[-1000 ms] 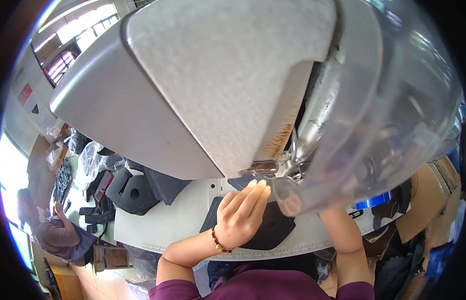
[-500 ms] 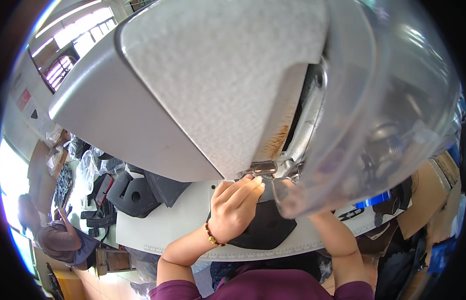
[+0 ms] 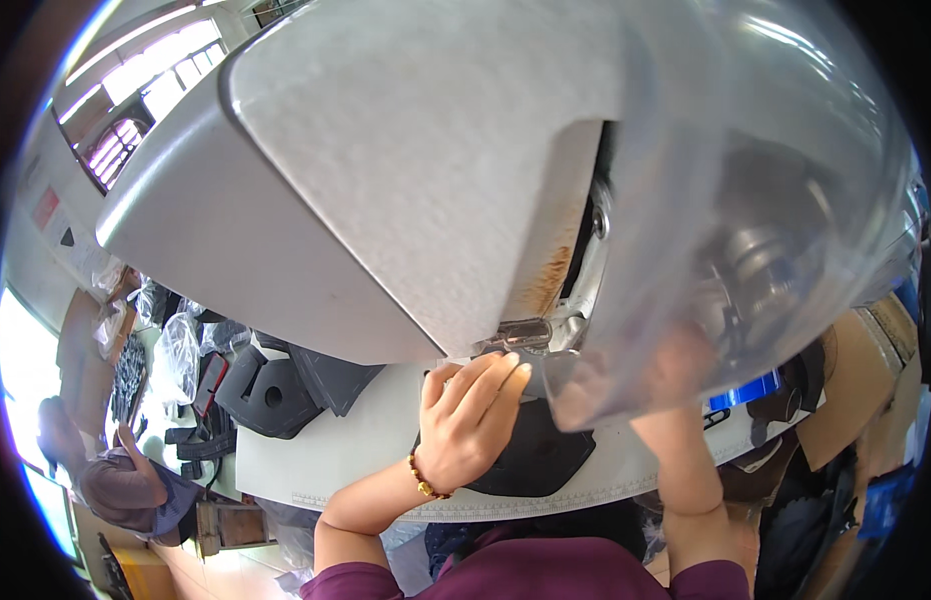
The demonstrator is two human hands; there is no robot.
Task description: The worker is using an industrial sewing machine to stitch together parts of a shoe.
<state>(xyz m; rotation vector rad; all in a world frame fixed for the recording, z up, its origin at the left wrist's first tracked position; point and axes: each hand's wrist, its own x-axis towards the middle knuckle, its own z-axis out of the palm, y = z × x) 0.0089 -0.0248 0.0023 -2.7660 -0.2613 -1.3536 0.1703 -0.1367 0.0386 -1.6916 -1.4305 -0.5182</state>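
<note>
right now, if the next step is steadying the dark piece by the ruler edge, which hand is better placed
Probably the left: in this view the left hand overlaps the dark piece. The right hand is farther right, blurred behind the clear shield.

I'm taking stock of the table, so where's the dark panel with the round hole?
In the head view, the dark panel is at the left end of the white table, beside flat dark pieces and left of the left hand.

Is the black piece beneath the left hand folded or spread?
Spread, where visible: the black piece lies broad and flat on the white table.
</note>
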